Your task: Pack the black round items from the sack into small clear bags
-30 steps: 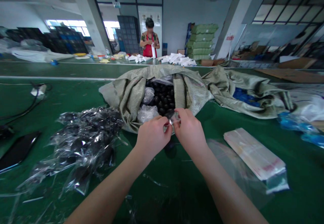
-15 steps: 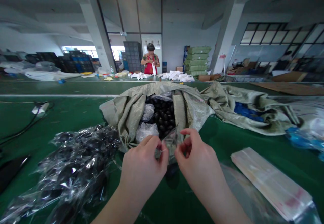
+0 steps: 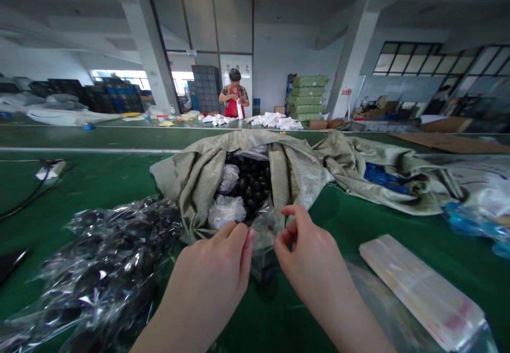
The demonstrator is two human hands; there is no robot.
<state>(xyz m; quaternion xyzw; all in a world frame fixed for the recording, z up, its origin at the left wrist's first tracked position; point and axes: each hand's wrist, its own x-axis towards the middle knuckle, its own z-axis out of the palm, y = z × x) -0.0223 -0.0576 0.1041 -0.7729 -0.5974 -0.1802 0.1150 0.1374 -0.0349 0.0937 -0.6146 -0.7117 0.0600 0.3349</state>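
My left hand [image 3: 215, 273] and my right hand [image 3: 308, 260] are closed in pinches on the two sides of a small clear plastic bag [image 3: 263, 236] held between them over the green table [image 3: 119, 177]. A dark object sits low in the bag, partly hidden. Just beyond my hands lies an open woven sack [image 3: 199, 172] full of small black round pieces [image 3: 251, 180].
A heap of clear bags with black pieces [image 3: 99, 262] lies at the left. A stack of flat clear bags [image 3: 422, 289] is at the right. A second sack [image 3: 382, 169] with blue contents lies at right rear. A person in red [image 3: 234, 98] works at a far table. A cable [image 3: 35, 188] runs at left.
My hands have drawn nearer to me and slightly apart, spreading the clear bag between them. The view has tilted up, showing more ceiling.
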